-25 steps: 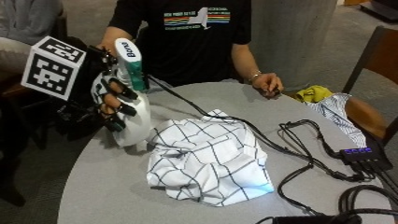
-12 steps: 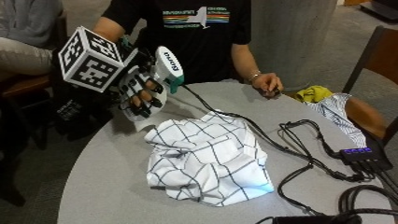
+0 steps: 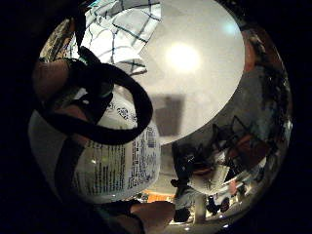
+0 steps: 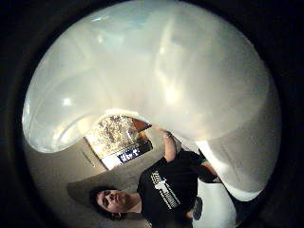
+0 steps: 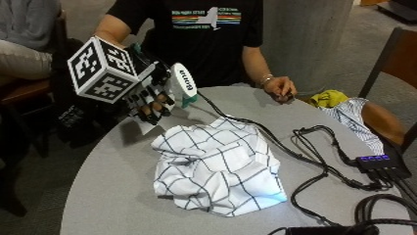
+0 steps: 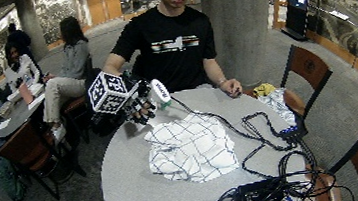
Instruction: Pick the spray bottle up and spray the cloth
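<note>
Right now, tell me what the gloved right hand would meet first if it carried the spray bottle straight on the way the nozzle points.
Most likely the checked cloth: the right hand tilts the spray bottle down towards its near edge. Depth is uncertain.

Palm views close, outside views across table (image 5: 117,205)

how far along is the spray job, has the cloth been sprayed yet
Done: the spray bottle is off the table, gripped in the gloved right hand. In hand: the bottle is tilted, its head toward the checked cloth crumpled on the table. Left: the spraying itself; no mist or wet patch shows, so I cannot tell if any spray has landed.
</note>
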Demonstrator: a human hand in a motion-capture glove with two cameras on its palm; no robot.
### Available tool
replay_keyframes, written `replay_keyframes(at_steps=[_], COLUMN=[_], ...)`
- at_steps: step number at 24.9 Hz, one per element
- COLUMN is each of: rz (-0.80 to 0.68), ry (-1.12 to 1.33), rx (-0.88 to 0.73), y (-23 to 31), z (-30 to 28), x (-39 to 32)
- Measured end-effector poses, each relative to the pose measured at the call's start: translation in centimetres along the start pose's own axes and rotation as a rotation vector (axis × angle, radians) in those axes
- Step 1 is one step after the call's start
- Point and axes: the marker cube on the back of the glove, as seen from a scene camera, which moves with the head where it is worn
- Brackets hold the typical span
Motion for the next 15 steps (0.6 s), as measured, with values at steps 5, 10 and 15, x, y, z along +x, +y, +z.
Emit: replay_keyframes(at_steps=[5,10,15], rz=[0.035,0.053,0.07], ry=[0.026,0.035,0.042], rx=[-0.026,-0.04,-0.05], y=[0.03,-0.07,-0.22], z=[0.16,0.25,0.56], x=[0.17,0.3,0.62])
